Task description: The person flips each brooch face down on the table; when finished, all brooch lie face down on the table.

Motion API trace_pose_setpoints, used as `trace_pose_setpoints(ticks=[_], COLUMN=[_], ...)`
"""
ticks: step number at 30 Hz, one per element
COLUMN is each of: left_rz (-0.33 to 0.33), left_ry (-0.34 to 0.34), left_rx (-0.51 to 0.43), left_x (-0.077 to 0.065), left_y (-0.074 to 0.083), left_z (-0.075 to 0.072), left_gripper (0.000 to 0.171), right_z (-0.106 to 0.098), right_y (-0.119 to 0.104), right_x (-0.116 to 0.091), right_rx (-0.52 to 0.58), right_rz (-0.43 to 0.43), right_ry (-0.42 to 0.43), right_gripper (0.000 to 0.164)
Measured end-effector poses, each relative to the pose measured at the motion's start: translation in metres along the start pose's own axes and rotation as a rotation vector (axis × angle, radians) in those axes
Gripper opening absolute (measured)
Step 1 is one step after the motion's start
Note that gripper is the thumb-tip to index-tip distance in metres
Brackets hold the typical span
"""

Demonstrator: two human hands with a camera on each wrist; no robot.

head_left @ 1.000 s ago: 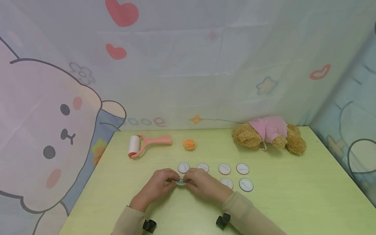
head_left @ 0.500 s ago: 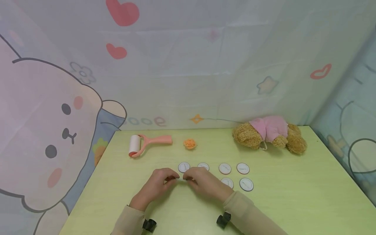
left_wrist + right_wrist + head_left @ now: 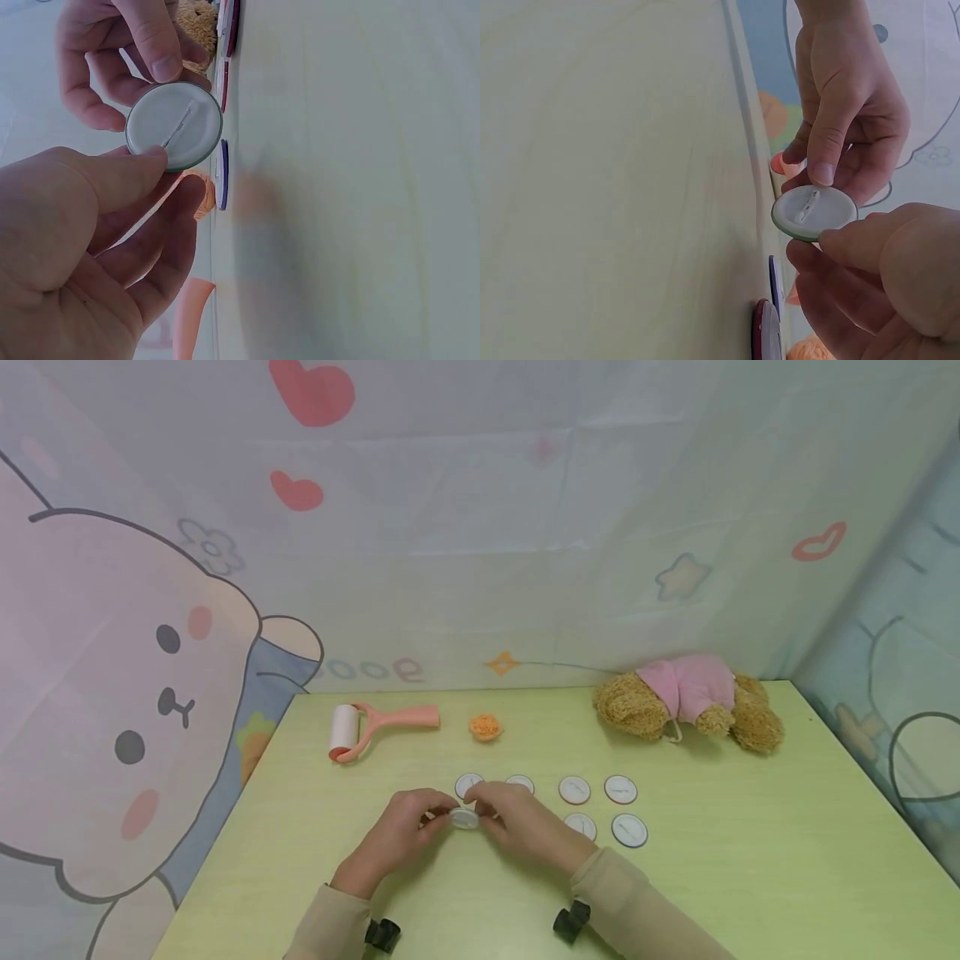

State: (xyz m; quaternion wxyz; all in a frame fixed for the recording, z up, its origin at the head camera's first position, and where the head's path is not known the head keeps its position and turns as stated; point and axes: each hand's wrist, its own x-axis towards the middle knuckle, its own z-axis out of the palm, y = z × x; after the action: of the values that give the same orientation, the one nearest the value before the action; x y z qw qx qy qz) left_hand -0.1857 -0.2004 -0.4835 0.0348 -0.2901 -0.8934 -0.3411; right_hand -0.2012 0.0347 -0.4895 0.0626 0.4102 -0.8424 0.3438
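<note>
Between both hands, above the table, is a round pin-back button badge (image 3: 174,126) with a white back, a metal pin across it and a thin green edge. My left hand (image 3: 408,825) pinches one side, its thumb lying on the white back near the pin. On the opposite side my right hand (image 3: 525,828) holds the rim with thumb and fingers, as the right wrist view shows. The badge's front is hidden in both wrist views. Just beyond the hands, more badges such as this one (image 3: 574,790) lie pin side up; the right hand partly covers one.
At the back left of the pale green table (image 3: 750,860) lies a pink-handled lint roller (image 3: 397,718). A small orange flower-like ball (image 3: 486,727) sits at the back middle. A brown plush toy in pink (image 3: 686,689) lies at the back right, before a printed cloth (image 3: 480,527).
The badge has turned between the hands: its greenish side showed first, then its thin edge, and now its white back faces the head camera. Both hands stay in nearly the same place.
</note>
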Motion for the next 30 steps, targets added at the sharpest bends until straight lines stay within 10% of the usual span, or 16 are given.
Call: trace_pose_setpoints(ticks=[30], left_rz=[-0.004], left_ry=[0.008], left_rx=[-0.103], left_x=[0.0005], left_y=[0.0035], left_z=[-0.0004], left_gripper=[0.033], right_z=[-0.0003], right_y=[0.0013], right_x=[-0.0010], right_rx=[0.025], right_rz=[0.051], right_ry=[-0.013], right_gripper=[0.031])
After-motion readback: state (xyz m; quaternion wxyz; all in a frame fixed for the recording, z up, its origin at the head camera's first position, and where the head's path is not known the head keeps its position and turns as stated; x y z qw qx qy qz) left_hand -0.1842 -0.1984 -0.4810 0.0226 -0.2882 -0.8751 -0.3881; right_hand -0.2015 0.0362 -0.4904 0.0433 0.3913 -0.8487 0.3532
